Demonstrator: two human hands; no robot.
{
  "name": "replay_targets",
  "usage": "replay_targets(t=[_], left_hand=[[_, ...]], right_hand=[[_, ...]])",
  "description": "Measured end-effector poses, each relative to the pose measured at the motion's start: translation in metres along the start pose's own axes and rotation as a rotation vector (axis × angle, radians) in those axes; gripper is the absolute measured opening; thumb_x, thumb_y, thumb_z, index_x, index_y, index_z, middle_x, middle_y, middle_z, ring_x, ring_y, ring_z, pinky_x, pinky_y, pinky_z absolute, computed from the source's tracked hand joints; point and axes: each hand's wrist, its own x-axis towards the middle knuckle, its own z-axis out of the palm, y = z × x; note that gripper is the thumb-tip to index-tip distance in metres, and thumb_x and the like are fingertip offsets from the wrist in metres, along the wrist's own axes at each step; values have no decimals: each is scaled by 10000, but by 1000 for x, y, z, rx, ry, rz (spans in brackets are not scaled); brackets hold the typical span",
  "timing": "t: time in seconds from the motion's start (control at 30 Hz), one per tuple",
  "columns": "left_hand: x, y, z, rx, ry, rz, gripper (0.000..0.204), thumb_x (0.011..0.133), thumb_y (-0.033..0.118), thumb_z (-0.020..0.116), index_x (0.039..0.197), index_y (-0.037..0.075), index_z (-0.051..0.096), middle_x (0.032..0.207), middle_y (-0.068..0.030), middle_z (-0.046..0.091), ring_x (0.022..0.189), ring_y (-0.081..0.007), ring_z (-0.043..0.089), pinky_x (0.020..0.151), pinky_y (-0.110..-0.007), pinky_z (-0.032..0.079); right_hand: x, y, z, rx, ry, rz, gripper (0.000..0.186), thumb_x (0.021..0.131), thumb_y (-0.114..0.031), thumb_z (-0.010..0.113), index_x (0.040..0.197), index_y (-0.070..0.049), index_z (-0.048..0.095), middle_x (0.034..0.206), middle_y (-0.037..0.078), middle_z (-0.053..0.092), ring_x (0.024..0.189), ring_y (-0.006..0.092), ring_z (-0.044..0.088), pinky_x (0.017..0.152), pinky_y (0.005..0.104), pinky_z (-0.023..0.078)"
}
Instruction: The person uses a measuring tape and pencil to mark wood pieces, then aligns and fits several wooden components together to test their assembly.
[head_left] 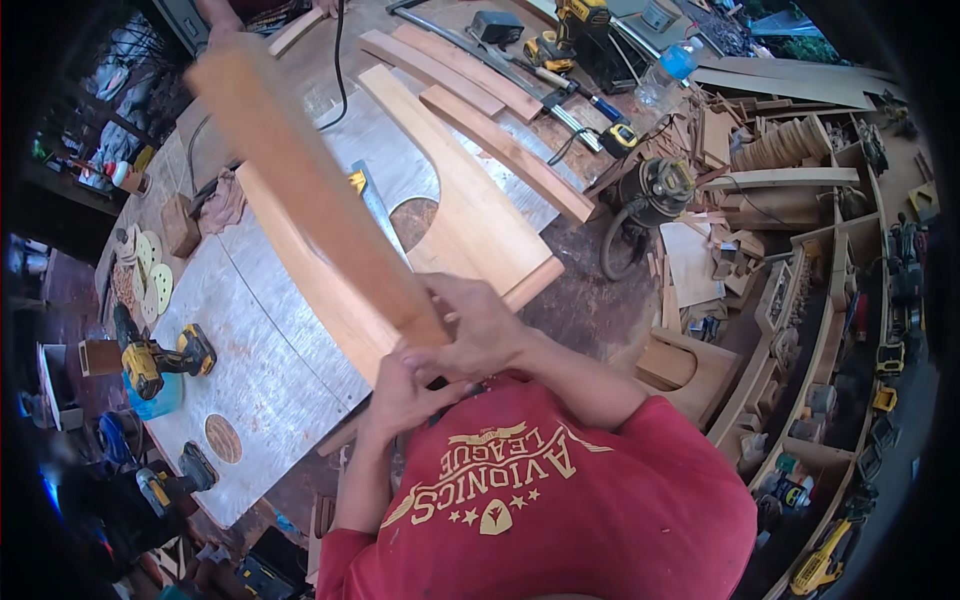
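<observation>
Both hands, left (405,395) and right (478,330), close their grip on the near end of a plank (300,175) (raised endwise above the counter (260,350), likely for sighting along it).

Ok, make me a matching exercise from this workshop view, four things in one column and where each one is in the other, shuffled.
Things:
1. long wooden board
2. yellow and black drill
3. clear plastic bottle with blue cap
4. round sanding discs

Places:
A. far right of the bench, near the tools
B. left edge of the bench, fanned out
C. held in both hands
D. lying on the grey sheet, lower left

Pairs: 1-C, 2-D, 3-A, 4-B
</observation>
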Motion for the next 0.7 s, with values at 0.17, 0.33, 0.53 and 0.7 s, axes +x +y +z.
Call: replay_targets(t=[0.17, 0.33, 0.53, 0.7], left_hand=[[55, -8, -4, 536, 533, 84, 738, 745, 323, 881, 1315, -40, 587, 1193, -243, 642, 1108, -400, 605, 1025, -480, 454], [141, -33, -18, 849, 669, -281, 708, 849, 362, 748, 1324, -123, 550, 1135, -288, 687, 1102, -424, 605, 1073, -512, 393], [166, -29, -17, 434, 910, -378, 559, 861, 274, 697, 1322, -31, 610, 996, -259, 723, 948, -399, 696, 903, -472, 525], [65, -22, -5, 543, 1187, -392, 497, 891, 215, 703, 1328, -8, 627, 1010, -184, 744, 868, -249, 699, 809, -389, 553]], right_hand=[[-5, 20, -110, -629, 265, 397, 732, 695, -428, 916, 1273, -53, 670, 1101, 181, 738, 972, 293, 735, 862, 399, 588], [14, 91, -207, -960, 209, 603, 598, 813, -547, 754, 1122, -36, 724, 1108, 260, 706, 1010, 398, 709, 866, 484, 562], [43, 175, -271, -1029, 318, 502, 583, 854, -494, 725, 1137, 14, 675, 1110, 262, 673, 996, 448, 696, 856, 522, 557], [48, 184, -266, -1104, 290, 157, 576, 840, -457, 771, 1192, -29, 613, 1155, 203, 594, 892, 419, 692, 761, 505, 565]])
